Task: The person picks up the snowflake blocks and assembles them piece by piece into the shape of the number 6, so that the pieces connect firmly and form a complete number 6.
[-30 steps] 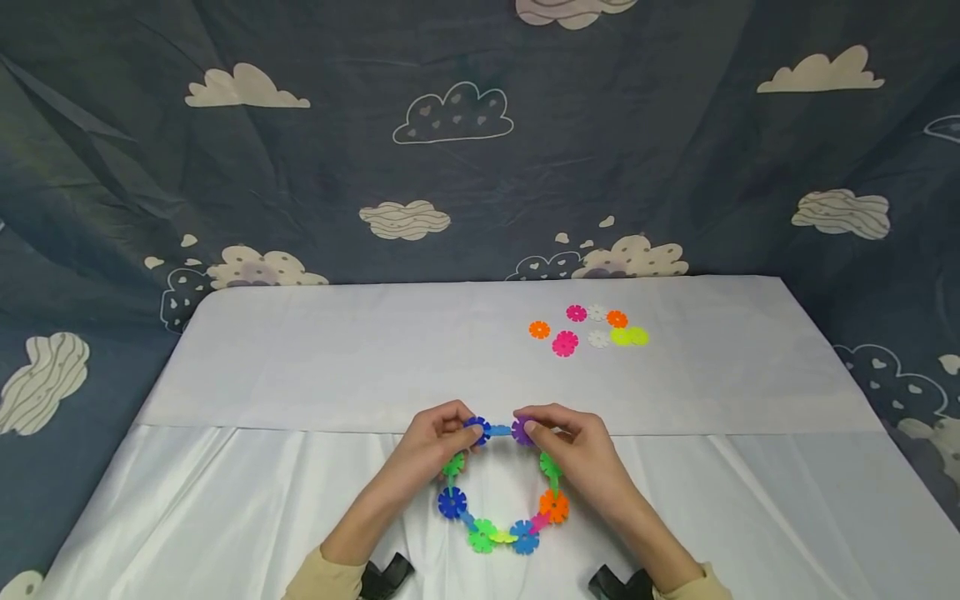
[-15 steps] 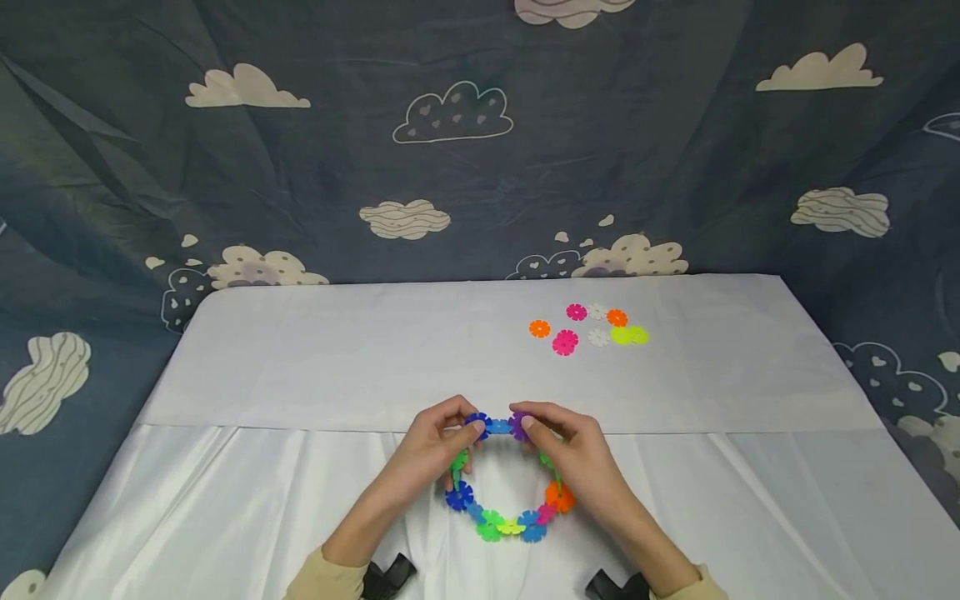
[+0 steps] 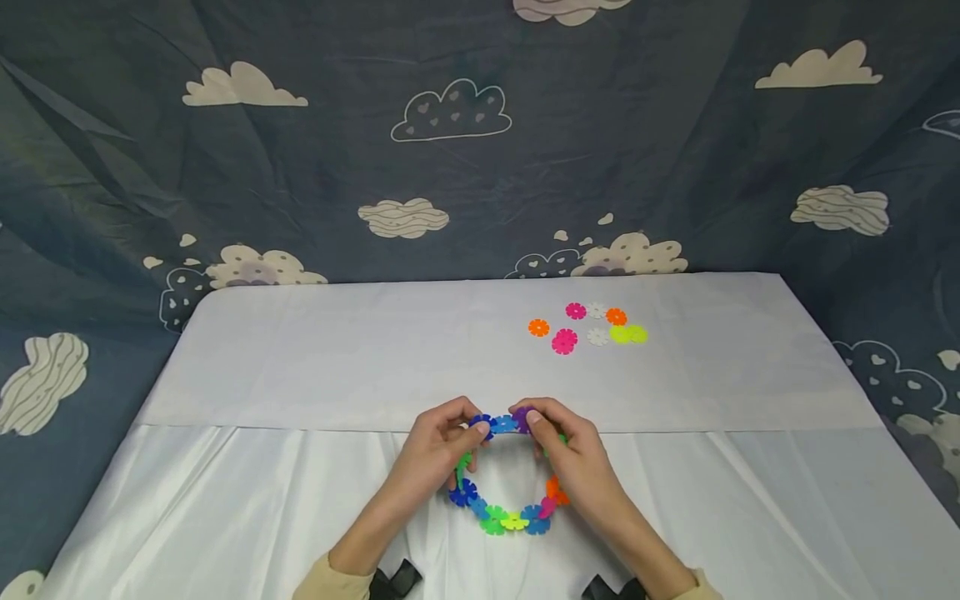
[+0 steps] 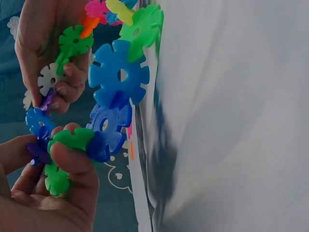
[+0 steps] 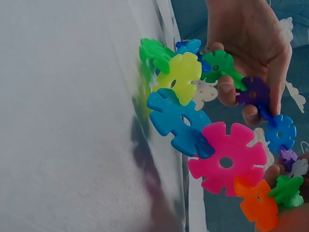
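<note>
A ring of slotted, flower-shaped plastic discs hangs between both hands above the table. At its far side my left hand [image 3: 431,450] pinches a dark blue disc [image 3: 478,422] between thumb and fingers. My right hand [image 3: 581,450] pinches a purple disc [image 3: 521,418]. A light blue disc [image 3: 505,424] joins these two, as the left wrist view also shows. Along the near side run a green disc [image 3: 492,522], a yellow disc [image 3: 514,521] and a pink disc [image 5: 227,158]. Next to the pink one is an orange disc [image 5: 258,203]. A white disc [image 4: 50,79] sits by the right fingers.
Several loose discs lie at the back of the white table [image 3: 337,358], among them an orange loose disc [image 3: 538,327], a pink loose disc [image 3: 565,342] and yellow loose discs [image 3: 628,334]. A dark cloud-print curtain [image 3: 480,183] hangs behind. Black straps [image 3: 393,581] show near the wrists.
The near side of the ring has risen and shifted slightly right. The light blue disc between the hands has turned its face more toward the head camera. Both hands keep their grip.
</note>
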### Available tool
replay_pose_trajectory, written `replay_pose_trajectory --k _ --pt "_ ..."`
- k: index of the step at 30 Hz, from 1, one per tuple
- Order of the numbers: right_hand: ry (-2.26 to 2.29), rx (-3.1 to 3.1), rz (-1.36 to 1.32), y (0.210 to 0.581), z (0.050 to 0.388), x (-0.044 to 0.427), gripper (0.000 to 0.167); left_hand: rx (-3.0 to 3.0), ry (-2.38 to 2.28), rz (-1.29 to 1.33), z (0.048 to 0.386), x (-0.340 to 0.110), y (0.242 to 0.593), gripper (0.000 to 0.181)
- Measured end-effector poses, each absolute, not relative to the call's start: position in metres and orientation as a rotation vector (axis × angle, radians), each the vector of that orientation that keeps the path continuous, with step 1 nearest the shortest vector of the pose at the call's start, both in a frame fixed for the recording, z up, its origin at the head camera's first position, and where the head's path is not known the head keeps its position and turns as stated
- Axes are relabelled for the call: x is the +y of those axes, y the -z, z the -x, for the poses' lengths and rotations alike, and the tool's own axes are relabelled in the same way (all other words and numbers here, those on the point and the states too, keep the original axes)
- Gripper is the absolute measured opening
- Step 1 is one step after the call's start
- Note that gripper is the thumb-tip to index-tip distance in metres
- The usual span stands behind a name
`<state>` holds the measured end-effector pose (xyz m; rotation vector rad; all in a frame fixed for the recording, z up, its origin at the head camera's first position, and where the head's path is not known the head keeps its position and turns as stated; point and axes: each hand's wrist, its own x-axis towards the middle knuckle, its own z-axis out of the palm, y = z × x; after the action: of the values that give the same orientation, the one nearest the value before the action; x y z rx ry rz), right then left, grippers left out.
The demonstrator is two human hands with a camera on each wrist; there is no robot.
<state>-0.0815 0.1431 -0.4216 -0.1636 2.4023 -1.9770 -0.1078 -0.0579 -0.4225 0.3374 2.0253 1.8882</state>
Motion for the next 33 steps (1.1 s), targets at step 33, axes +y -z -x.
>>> replay_pose_trajectory --k 33 --pt "1.854 2.450 0.119 0.433 0.109 0.177 0.030 2.148 -1.899 -0.402 0.111 -0.066 0.412 0.011"
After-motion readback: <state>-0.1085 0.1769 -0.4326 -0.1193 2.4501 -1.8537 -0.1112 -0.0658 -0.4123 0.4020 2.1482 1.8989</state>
